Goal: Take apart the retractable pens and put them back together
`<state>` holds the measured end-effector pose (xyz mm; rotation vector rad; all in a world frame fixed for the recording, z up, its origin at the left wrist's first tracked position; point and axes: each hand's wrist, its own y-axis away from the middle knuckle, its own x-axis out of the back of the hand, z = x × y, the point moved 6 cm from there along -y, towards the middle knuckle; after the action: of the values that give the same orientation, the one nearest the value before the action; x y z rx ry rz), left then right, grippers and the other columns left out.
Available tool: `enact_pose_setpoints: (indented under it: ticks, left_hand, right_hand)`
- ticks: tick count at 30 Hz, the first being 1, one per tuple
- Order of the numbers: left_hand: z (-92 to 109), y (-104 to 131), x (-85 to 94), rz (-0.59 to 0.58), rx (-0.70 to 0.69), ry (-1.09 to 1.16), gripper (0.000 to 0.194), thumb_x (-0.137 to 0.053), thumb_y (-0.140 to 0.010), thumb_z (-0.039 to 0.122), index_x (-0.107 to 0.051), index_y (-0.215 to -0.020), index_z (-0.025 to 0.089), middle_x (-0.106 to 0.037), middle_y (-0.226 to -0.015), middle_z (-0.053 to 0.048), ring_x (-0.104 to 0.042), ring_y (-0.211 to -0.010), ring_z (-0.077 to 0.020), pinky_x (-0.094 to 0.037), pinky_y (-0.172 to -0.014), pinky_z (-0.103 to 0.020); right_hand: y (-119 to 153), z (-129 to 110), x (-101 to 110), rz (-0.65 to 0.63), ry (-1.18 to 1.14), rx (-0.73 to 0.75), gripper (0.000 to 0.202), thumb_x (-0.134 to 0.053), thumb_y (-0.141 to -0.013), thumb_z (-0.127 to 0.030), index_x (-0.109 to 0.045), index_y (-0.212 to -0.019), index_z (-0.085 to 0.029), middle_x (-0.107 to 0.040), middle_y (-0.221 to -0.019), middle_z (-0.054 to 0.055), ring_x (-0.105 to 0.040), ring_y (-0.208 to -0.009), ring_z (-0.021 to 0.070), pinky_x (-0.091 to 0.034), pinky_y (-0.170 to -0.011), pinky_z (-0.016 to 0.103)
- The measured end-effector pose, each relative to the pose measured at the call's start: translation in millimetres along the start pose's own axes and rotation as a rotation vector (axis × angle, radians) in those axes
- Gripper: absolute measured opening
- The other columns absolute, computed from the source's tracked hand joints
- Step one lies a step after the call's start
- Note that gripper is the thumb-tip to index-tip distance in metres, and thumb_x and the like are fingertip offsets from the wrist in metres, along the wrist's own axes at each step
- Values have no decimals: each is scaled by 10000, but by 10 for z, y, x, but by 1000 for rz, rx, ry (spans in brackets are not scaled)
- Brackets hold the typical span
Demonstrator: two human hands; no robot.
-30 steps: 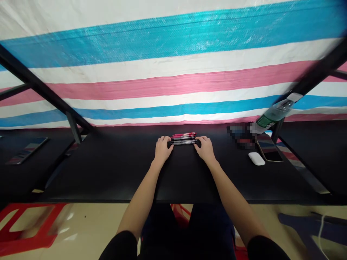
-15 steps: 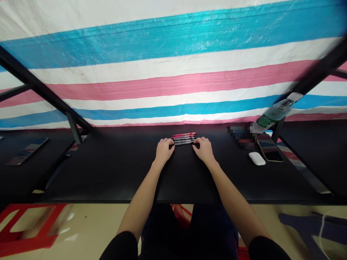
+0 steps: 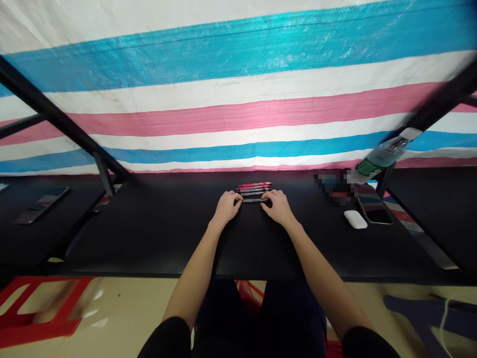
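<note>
A grey and black pen (image 3: 252, 201) lies sideways between my two hands, a little nearer to me than the other pens. My left hand (image 3: 227, 206) pinches its left end between thumb and forefinger. At its right end, the thumb and fingers of my right hand (image 3: 278, 205) close on it. Just beyond is a small row of pens, lying side by side: red pens (image 3: 255, 185) at the back and a grey and clear pen (image 3: 255, 193) in front. My fingertips partly cover the ends of the row.
On the black table (image 3: 156, 223), a white earbud case (image 3: 355, 219) and a phone (image 3: 374, 206) lie to the right. A clear bottle (image 3: 383, 158) leans by the frame post, near a blurred-out patch. Another phone (image 3: 42, 205) lies far left. Striped sheeting (image 3: 238, 117) hangs behind.
The nearest grey pen has come away from the row toward me, held at both ends. My right hand has shifted slightly left and nearer; the other pens stay together.
</note>
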<state>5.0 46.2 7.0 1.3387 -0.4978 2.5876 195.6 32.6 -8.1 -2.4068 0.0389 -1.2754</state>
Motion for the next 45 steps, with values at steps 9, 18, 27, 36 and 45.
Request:
enact_pose_setpoints:
  ticks: [9, 18, 27, 36, 45]
  left_hand:
    - [139, 19, -59, -59, -102, 30, 45, -594, -816, 207, -635, -833, 201, -622, -869, -43, -536, -861, -213, -455, -790, -351]
    - [207, 5, -79, -78, -95, 64, 291, -400, -959, 306, -581, -758, 197, -644, -822, -43, -560, -819, -198, -443, -794, -335]
    - [262, 38, -46, -103, -116, 179, 166, -507, -908, 317, -617, -897, 193, -666, -842, -13, -581, -717, -155, -429, -691, -268]
    - [298, 44, -64, -116, -156, 164, 207, -455, -934, 305, -615, -885, 184, -670, -863, -41, -594, -756, -177, -429, -721, -286]
    - [327, 65, -64, -128, -183, 193, 195, -455, -932, 304, -614, -930, 190, -666, -883, -36, -584, -741, -164, -424, -710, -275]
  right_hand:
    - [0, -161, -22, -143, -164, 142, 110, -516, -853, -186, -625, -861, -204, -625, -862, 65, -543, -859, 220, -429, -813, 343]
    - [-10, -160, -35, -175, -140, 90, 269, -461, -943, -337, -696, -889, -218, -678, -847, 60, -604, -842, 209, -390, -818, 349]
    - [-11, -151, 27, -106, -147, 92, 154, -547, -899, -275, -686, -895, -208, -688, -862, 48, -601, -757, 182, -347, -789, 341]
    - [-11, -202, 33, -113, -241, 122, 67, -558, -838, -187, -618, -819, -208, -660, -821, 28, -586, -737, 173, -392, -756, 315]
    - [13, -247, 21, -144, -275, 130, 77, -546, -830, -203, -602, -883, -209, -604, -760, 11, -483, -603, 142, -403, -632, 275]
